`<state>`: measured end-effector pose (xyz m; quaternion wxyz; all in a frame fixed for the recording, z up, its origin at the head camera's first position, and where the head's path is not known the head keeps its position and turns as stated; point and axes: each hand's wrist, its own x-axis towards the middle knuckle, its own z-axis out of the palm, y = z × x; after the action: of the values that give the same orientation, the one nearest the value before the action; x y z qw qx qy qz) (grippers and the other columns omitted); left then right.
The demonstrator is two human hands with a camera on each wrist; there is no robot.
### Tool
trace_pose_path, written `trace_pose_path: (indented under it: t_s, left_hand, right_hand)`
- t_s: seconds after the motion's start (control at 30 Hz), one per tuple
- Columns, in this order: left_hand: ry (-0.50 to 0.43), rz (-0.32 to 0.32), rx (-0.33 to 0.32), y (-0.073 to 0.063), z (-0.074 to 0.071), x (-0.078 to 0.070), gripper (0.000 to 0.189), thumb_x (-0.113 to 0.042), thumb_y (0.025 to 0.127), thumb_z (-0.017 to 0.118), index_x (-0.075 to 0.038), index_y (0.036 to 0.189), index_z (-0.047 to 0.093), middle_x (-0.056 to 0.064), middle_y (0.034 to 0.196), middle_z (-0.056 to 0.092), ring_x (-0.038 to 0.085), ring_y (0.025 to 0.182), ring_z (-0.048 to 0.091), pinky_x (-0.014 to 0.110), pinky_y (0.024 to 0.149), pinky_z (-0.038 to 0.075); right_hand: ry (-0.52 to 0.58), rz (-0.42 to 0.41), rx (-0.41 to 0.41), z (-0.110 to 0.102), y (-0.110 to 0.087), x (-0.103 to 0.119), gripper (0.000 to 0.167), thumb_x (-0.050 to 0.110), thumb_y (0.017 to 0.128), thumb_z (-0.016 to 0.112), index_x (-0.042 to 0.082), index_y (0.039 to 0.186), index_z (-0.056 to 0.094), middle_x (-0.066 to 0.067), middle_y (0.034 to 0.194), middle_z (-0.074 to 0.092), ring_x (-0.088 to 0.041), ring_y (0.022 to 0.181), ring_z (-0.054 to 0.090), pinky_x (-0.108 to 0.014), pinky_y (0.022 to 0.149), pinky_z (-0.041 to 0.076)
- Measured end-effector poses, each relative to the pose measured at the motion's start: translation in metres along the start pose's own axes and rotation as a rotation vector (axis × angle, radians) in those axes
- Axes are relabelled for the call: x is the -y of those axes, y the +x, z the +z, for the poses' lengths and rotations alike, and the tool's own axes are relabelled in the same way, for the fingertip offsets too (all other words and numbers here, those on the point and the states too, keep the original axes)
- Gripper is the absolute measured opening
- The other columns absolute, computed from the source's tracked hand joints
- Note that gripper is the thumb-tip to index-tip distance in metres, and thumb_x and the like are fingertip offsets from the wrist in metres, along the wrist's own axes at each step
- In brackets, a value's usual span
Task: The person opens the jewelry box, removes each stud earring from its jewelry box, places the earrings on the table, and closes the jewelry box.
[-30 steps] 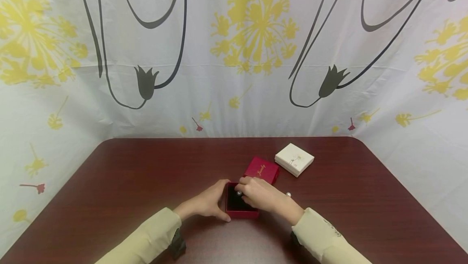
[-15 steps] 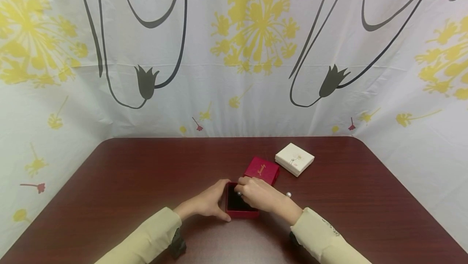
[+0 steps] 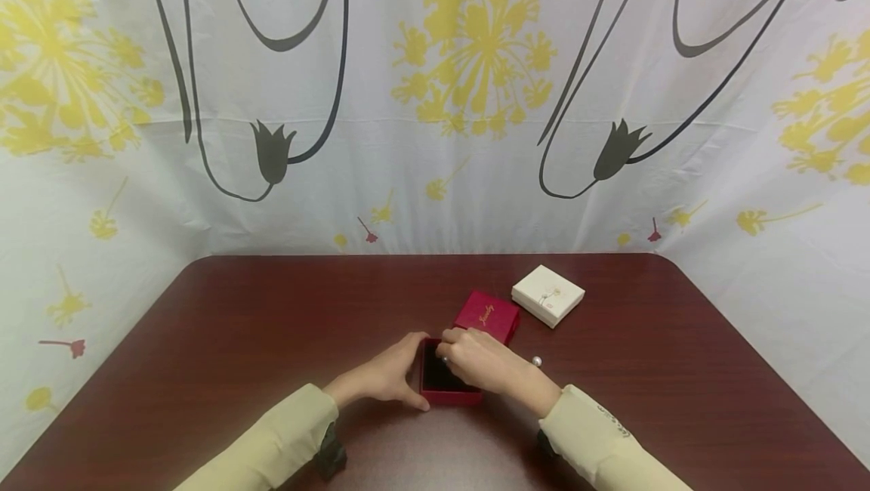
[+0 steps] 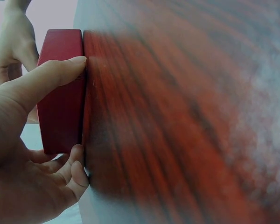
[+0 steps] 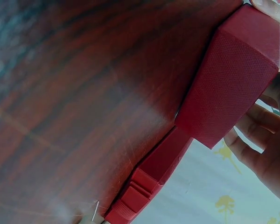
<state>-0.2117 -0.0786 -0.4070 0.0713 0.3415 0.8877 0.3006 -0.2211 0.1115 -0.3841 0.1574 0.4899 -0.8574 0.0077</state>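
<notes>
An open red jewelry box (image 3: 451, 399) with a black insert (image 3: 436, 375) stands on the table. Around its left side is my left hand (image 3: 387, 374), thumb on the near wall and fingers at the far corner; the left wrist view shows the thumb pressing the red wall. Over the insert, my right hand (image 3: 479, 359) has its fingers curled inside the box, seemingly pinching a small pearl earring (image 3: 445, 359). The knuckles hide most of that grip. Another pearl earring (image 3: 537, 362) lies beside the right wrist; the right wrist view catches a thin metal pin (image 5: 96, 210).
Behind the box lies its red lid (image 3: 485, 316) with gold lettering, a bow on its side in the right wrist view. A white box (image 3: 547, 296) with a small printed design sits farther back right. The dark wooden table (image 3: 306, 310) meets a patterned curtain behind.
Both hands and the box stay in place. The right fingers shift only slightly, and less of the pearl shows beneath them now.
</notes>
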Motion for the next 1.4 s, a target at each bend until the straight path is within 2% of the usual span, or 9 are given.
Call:
trace_pose_path:
  t_s: [0.2, 0.4, 0.8, 1.03, 1.4]
  left_hand:
    - [0.006, 0.009, -0.006, 0.001, 0.0, 0.001, 0.091, -0.022, 0.057, 0.083, 0.008, 0.125, 0.031, 0.017, 0.122, 0.041, 0.027, 0.115, 0.041, 0.039, 0.098, 0.033]
    - [0.0, 0.0, -0.004, -0.001, 0.0, 0.0, 0.091, -0.021, 0.057, 0.083, 0.008, 0.125, 0.031, 0.017, 0.121, 0.041, 0.027, 0.115, 0.041, 0.039, 0.097, 0.034]
    - [-0.013, -0.016, 0.015, -0.001, -0.001, 0.0, 0.091, -0.022, 0.058, 0.082, 0.007, 0.127, 0.03, 0.017, 0.122, 0.04, 0.026, 0.115, 0.041, 0.039, 0.097, 0.034]
    - [-0.021, -0.014, 0.012, -0.001, -0.002, 0.0, 0.09, -0.021, 0.058, 0.082, 0.006, 0.126, 0.03, 0.016, 0.121, 0.04, 0.026, 0.116, 0.04, 0.039, 0.098, 0.033]
    - [-0.031, -0.011, 0.007, -0.001, -0.001, 0.0, 0.088, -0.02, 0.057, 0.083, 0.005, 0.124, 0.031, 0.013, 0.119, 0.041, 0.025, 0.115, 0.041, 0.038, 0.098, 0.034]
  right_hand:
    - [0.006, 0.013, 0.006, 0.0, 0.0, -0.001, 0.002, 0.009, 0.075, 0.065, 0.011, 0.075, 0.065, 0.001, 0.07, 0.052, -0.007, 0.057, 0.048, -0.019, 0.053, 0.045]
    - [0.027, 0.022, 0.007, -0.002, -0.001, -0.002, 0.005, 0.008, 0.072, 0.067, 0.011, 0.074, 0.062, 0.001, 0.068, 0.052, -0.007, 0.056, 0.046, -0.018, 0.051, 0.043]
    - [0.095, 0.047, 0.024, -0.008, -0.003, -0.004, 0.007, 0.01, 0.073, 0.068, 0.01, 0.075, 0.061, 0.001, 0.07, 0.054, -0.006, 0.058, 0.047, -0.017, 0.054, 0.045]
    - [0.13, 0.059, 0.003, -0.012, -0.007, -0.007, 0.007, 0.008, 0.074, 0.067, 0.009, 0.077, 0.061, 0.001, 0.072, 0.056, -0.005, 0.059, 0.048, -0.018, 0.056, 0.046]
    - [0.162, 0.132, -0.032, -0.021, -0.014, -0.016, 0.01, 0.009, 0.075, 0.067, 0.009, 0.084, 0.063, 0.001, 0.077, 0.059, -0.005, 0.064, 0.053, -0.018, 0.06, 0.049]
